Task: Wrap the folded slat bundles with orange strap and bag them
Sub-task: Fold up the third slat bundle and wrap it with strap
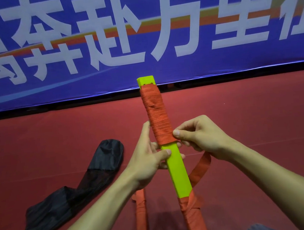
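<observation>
A lime-green folded slat bundle (177,170) stands nearly upright in front of me. Orange strap (157,118) is wound round its upper part and again round its lower end. My left hand (148,158) grips the bare green middle, thumb across the front. My right hand (196,136) pinches the strap at the lower edge of the upper winding. A loose loop of strap (201,165) hangs down to the right. A second bundle (141,214), fully wrapped in orange, lies on the floor between my forearms. The black bag (69,191) lies flat on the left.
The floor (258,113) is red matting. A blue banner with large white characters (139,32) runs across the back, close behind the bundle's top end.
</observation>
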A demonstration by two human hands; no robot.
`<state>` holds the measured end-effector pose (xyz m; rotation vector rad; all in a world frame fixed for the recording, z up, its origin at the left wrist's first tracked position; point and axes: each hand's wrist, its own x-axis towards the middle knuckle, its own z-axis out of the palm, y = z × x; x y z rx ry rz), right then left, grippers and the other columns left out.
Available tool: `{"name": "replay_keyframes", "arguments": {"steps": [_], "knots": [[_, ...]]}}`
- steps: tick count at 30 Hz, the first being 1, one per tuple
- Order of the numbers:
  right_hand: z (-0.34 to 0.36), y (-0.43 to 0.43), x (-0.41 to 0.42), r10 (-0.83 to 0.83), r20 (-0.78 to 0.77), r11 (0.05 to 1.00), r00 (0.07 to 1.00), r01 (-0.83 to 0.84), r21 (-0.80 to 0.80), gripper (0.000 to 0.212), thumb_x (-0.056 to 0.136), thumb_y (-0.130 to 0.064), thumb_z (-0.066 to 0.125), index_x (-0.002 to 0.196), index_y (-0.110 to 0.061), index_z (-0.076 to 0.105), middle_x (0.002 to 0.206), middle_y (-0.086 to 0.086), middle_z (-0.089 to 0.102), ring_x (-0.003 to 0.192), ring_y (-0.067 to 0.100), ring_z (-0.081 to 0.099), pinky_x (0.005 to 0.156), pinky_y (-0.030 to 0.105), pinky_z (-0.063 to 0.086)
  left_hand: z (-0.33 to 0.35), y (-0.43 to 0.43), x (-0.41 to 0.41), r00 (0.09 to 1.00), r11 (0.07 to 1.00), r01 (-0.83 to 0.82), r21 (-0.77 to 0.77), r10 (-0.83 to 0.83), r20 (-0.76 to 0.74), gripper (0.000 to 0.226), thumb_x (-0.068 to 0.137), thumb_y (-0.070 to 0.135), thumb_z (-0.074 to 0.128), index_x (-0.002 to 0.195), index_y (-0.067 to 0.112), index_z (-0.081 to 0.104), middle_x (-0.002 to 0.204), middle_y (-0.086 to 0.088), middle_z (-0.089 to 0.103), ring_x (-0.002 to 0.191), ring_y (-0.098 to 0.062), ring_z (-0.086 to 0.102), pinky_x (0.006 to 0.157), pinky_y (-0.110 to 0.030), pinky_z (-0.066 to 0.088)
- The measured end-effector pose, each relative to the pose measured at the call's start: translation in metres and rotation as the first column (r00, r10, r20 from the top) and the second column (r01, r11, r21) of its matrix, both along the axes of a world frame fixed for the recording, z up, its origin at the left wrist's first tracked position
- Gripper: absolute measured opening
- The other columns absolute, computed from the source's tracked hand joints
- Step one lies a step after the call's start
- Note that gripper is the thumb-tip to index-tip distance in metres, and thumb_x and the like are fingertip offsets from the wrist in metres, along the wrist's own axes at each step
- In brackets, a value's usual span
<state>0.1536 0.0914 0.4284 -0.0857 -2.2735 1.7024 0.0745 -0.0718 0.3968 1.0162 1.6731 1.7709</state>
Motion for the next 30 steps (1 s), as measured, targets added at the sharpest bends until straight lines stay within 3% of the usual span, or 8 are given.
{"name": "replay_keyframes", "arguments": {"steps": [6, 9, 15, 18, 20, 23, 25, 30], "knots": [[0.001, -0.002, 0.001, 0.106, 0.072, 0.994, 0.992, -0.103, -0.037, 0.019, 0.097, -0.014, 0.056, 0.083, -0.008, 0.068, 0.047, -0.010, 0.048, 0.038, 0.002, 0.028, 0.037, 0.017, 0.019, 0.003, -0.002, 0.000, 0.999, 0.997, 0.010, 0.072, -0.013, 0.039, 0.086, 0.090, -0.024, 0.048, 0.144, 0.039, 0.024, 0.101, -0.014, 0.073, 0.085, -0.042, 0.072, 0.079, -0.064, 0.057], [0.000, -0.005, 0.000, 0.046, 0.047, 0.999, 0.998, -0.047, 0.015, 0.023, 0.098, -0.013, 0.056, 0.076, -0.007, 0.063, 0.044, -0.010, 0.046, 0.038, 0.003, 0.030, 0.038, 0.017, 0.023, 0.005, -0.004, 0.002, 0.999, 0.996, 0.028, 0.085, -0.027, -0.018, 0.102, 0.093, -0.021, 0.046, 0.139, 0.063, 0.013, 0.103, -0.015, 0.073, 0.082, -0.040, 0.073, 0.074, -0.052, 0.061], [-0.004, -0.015, -0.004, -0.072, -0.037, 0.997, 0.997, 0.072, 0.002, 0.029, 0.092, -0.015, 0.065, 0.065, -0.010, 0.056, 0.047, -0.002, 0.045, 0.038, 0.004, 0.031, 0.040, 0.016, 0.026, 0.002, -0.002, 0.003, 0.942, 0.983, -0.183, 0.004, 0.176, -0.286, 0.108, 0.086, 0.001, 0.074, 0.145, 0.066, 0.012, 0.106, 0.009, 0.073, 0.073, -0.009, 0.065, 0.071, -0.025, 0.054], [-0.003, -0.025, -0.004, -0.093, -0.070, 0.995, 0.993, 0.095, 0.024, 0.028, 0.091, -0.014, 0.067, 0.065, -0.008, 0.057, 0.044, -0.003, 0.049, 0.036, 0.002, 0.036, 0.040, 0.014, 0.030, 0.001, -0.002, 0.004, 0.816, 0.914, -0.399, -0.075, 0.317, -0.483, 0.119, 0.072, 0.026, 0.089, 0.142, 0.072, 0.004, 0.084, 0.011, 0.071, 0.057, 0.003, 0.058, 0.067, -0.016, 0.048], [-0.002, -0.026, -0.004, -0.082, -0.061, 0.996, 0.995, 0.085, 0.041, 0.026, 0.091, -0.013, 0.066, 0.068, -0.004, 0.060, 0.046, -0.001, 0.055, 0.037, 0.002, 0.038, 0.041, 0.014, 0.031, -0.001, -0.001, 0.003, 0.773, 0.887, -0.454, -0.083, 0.345, -0.531, 0.115, 0.072, 0.036, 0.088, 0.141, 0.074, 0.004, 0.073, 0.011, 0.069, 0.071, 0.007, 0.065, 0.070, -0.019, 0.052], [0.000, -0.020, -0.004, -0.047, 0.013, 0.999, 0.999, 0.047, 0.024, 0.021, 0.092, -0.012, 0.066, 0.075, 0.000, 0.064, 0.062, 0.010, 0.068, 0.040, 0.010, 0.035, 0.039, 0.019, 0.030, -0.005, -0.001, -0.004, 0.840, 0.913, -0.403, -0.066, 0.341, -0.422, 0.106, 0.080, 0.022, 0.083, 0.139, 0.075, 0.014, 0.087, 0.014, 0.075, 0.085, -0.004, 0.072, 0.073, -0.032, 0.058], [0.000, -0.013, -0.004, -0.075, 0.034, 0.996, 0.997, 0.073, 0.058, 0.020, 0.092, -0.013, 0.066, 0.077, 0.001, 0.065, 0.067, 0.012, 0.071, 0.042, 0.013, 0.035, 0.039, 0.019, 0.029, -0.006, -0.001, -0.007, 0.893, 0.937, -0.345, -0.050, 0.311, -0.326, 0.103, 0.085, 0.004, 0.075, 0.137, 0.075, 0.021, 0.092, 0.010, 0.074, 0.069, -0.007, 0.068, 0.067, -0.029, 0.052], [-0.001, -0.004, -0.005, -0.171, -0.003, 0.949, 0.985, 0.165, 0.267, 0.030, 0.089, -0.022, 0.070, 0.060, -0.016, 0.066, 0.052, -0.004, 0.063, 0.041, 0.003, 0.035, 0.043, 0.016, 0.029, -0.003, -0.002, -0.002, 0.972, 0.976, -0.218, -0.018, 0.216, -0.090, 0.089, 0.095, -0.007, 0.058, 0.130, 0.069, 0.030, 0.094, -0.011, 0.071, 0.075, -0.021, 0.068, 0.066, -0.033, 0.058]]}}
